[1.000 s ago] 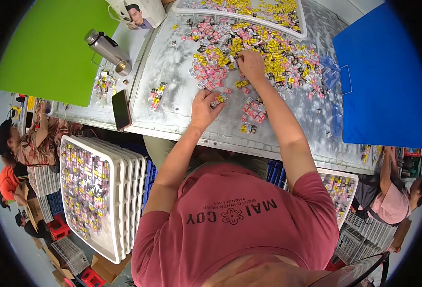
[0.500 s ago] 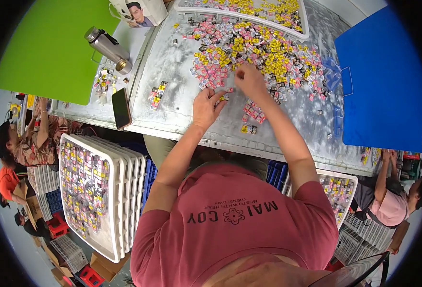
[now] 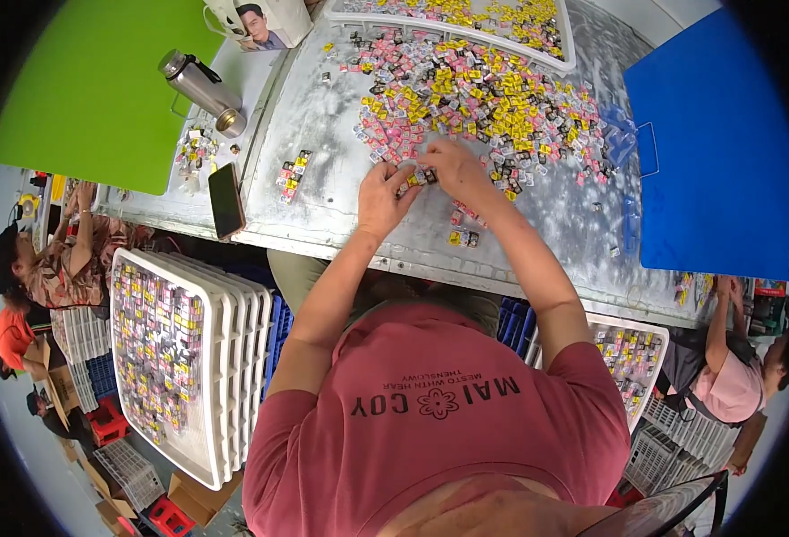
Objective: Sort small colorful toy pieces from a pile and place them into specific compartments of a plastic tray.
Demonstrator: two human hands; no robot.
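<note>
On the grey metal table, a short row of small square pieces (image 3: 417, 177) in black, yellow and white sits between my hands. My left hand (image 3: 383, 201) is closed around the row's left end, thumb and fingers pressing on it. My right hand (image 3: 457, 170) has its fingers pinched together at the row's right end; its fingertips are partly hidden. Beyond both hands spreads a large loose pile of similar pieces (image 3: 502, 98) in yellow, pink, black and white. Close to my right forearm lie a pink group (image 3: 462, 213) and a small yellow-and-black group (image 3: 464, 239).
A white tray (image 3: 466, 32) of pieces stands at the far side. On the left are an assembled block (image 3: 294, 176), a phone (image 3: 226, 202) and a steel flask (image 3: 199, 88). Green (image 3: 99, 98) and blue (image 3: 721, 152) panels flank the table. Stacked trays (image 3: 208, 376) stand beside me.
My right hand has come down from the pile toward my left hand and now meets the row of pieces there. My left hand has barely moved.
</note>
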